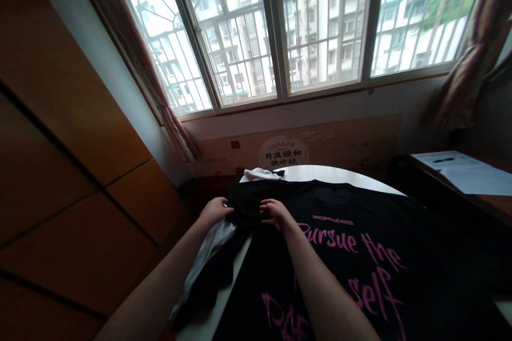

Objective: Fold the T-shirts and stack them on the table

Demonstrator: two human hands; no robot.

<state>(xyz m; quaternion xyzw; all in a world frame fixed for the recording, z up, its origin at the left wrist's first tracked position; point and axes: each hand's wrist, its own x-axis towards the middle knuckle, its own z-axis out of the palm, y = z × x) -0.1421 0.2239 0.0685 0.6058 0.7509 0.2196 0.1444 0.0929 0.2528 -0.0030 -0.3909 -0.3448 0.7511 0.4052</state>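
A black T-shirt (332, 202) with pink lettering lies spread over a round white table, its sleeve stretching to the left. At the sleeve's outer edge, my left hand (216, 211) pinches the cloth between thumb and fingers. My right hand (277, 214) rests on the same sleeve nearer the shirt's body, fingers apart and slightly bent. White cloth (214, 242) and dark cloth (214, 285) hang below my left hand at the table's left side. Behind the sleeve sits a crumpled white garment (260, 174). My right forearm hides part of the print.
The white table's (340, 173) curved far edge shows behind the shirt. A wooden wardrobe (76, 160) stands at left. At right, a dark desk (492, 202) holds a white sheet (466, 170). Ahead are a printed cardboard panel (340, 144) and barred windows with curtains (460, 85).
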